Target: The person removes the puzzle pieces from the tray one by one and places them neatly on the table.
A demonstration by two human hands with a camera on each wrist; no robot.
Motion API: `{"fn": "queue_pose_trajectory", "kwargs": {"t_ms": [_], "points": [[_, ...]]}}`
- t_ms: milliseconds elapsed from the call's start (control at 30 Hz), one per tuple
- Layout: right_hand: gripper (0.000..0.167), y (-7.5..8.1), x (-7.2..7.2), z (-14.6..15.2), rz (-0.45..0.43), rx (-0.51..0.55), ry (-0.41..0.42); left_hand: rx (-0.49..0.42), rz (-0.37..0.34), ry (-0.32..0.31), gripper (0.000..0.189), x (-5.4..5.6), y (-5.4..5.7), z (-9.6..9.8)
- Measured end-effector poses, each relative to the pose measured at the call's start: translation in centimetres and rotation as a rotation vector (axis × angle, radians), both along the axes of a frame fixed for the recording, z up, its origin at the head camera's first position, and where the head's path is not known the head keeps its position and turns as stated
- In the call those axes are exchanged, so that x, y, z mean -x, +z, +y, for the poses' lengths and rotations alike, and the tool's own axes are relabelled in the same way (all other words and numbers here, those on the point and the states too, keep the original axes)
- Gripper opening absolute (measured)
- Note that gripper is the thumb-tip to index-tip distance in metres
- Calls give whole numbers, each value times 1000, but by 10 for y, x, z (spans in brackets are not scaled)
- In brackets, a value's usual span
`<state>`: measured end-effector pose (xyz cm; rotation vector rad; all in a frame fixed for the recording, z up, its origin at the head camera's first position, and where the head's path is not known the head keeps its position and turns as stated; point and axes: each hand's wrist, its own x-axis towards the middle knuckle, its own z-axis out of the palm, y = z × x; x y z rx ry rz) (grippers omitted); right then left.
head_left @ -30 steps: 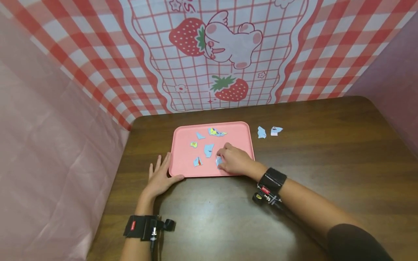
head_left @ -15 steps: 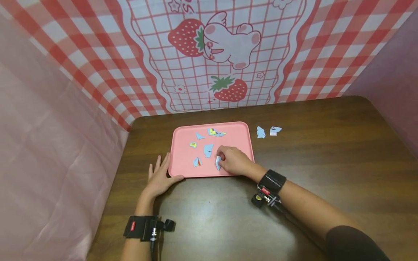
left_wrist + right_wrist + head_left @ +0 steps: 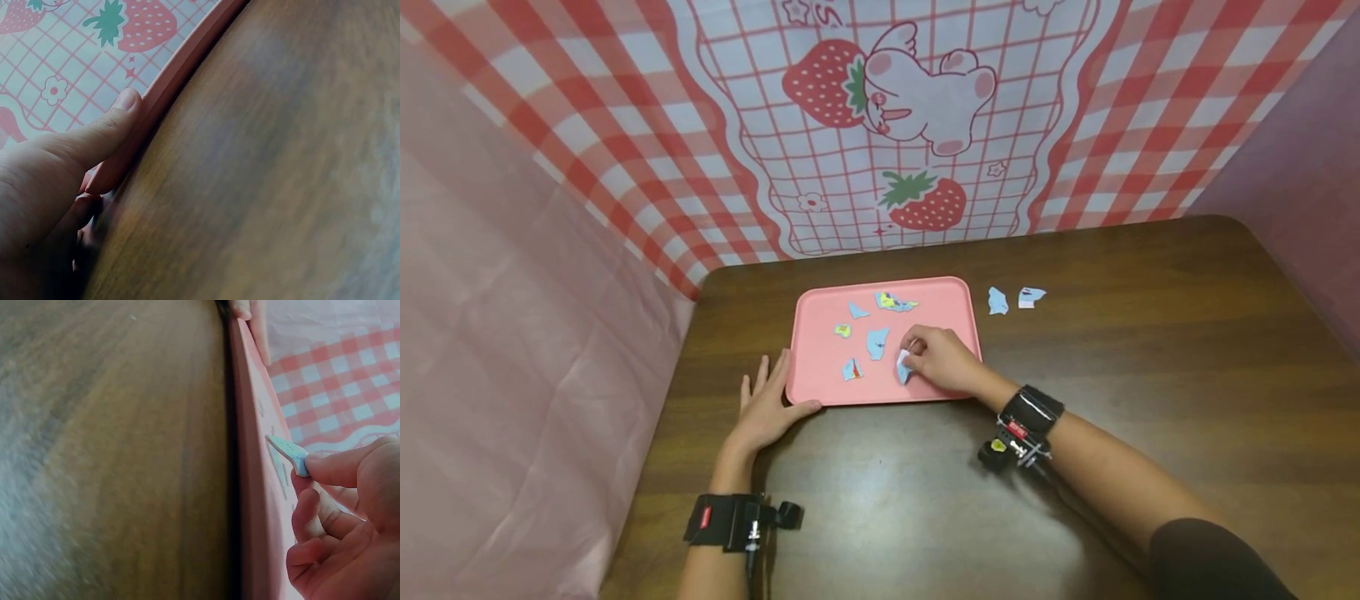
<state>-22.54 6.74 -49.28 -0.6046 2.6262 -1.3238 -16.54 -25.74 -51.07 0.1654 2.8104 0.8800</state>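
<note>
My right hand [image 3: 946,360] pinches a small, flat, light blue puzzle piece [image 3: 903,372] between thumb and fingers, over the right half of the pink tray [image 3: 814,360]. In the right wrist view the held piece [image 3: 289,452] is tilted, its thin edge showing. My left hand [image 3: 767,414] lies at the tray's near left corner with fingers spread, the thumb [image 3: 119,115] against the rim. On the tray lie other pieces: a blue one [image 3: 877,342] in the middle, one with a red mark [image 3: 852,370], a small yellow one [image 3: 843,331], a plain sliver [image 3: 858,311] and a yellow-and-blue one [image 3: 895,302].
Two more pieces, a light blue one [image 3: 997,301] and a blue-and-white one [image 3: 1031,297], lie on the wooden table [image 3: 1150,350] right of the tray. A red-checked strawberry cloth [image 3: 925,200] hangs behind the table, and a pink curtain [image 3: 535,350] at the left.
The right hand has lifted and tilted the light blue piece, which lay flatter under its fingers a second ago. The left hand and the other pieces stay in place.
</note>
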Motion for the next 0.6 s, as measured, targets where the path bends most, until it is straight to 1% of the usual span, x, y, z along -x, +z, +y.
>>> {"fn": "queue_pose_trajectory", "kwargs": {"t_ms": [167,300,400,600], "points": [[11,12,3,10,0,53,-59,-2,1,-3,112,0,0,-1],[12,18,8,24,-1,86,-97,-1,1,-6,113,0,-1,-1],[12,21,13,35,6,92,-121,1,5,-6,112,0,-1,-2],[14,24,19,62,23,63,-171,-5,6,-10,111,-1,0,-1]]}}
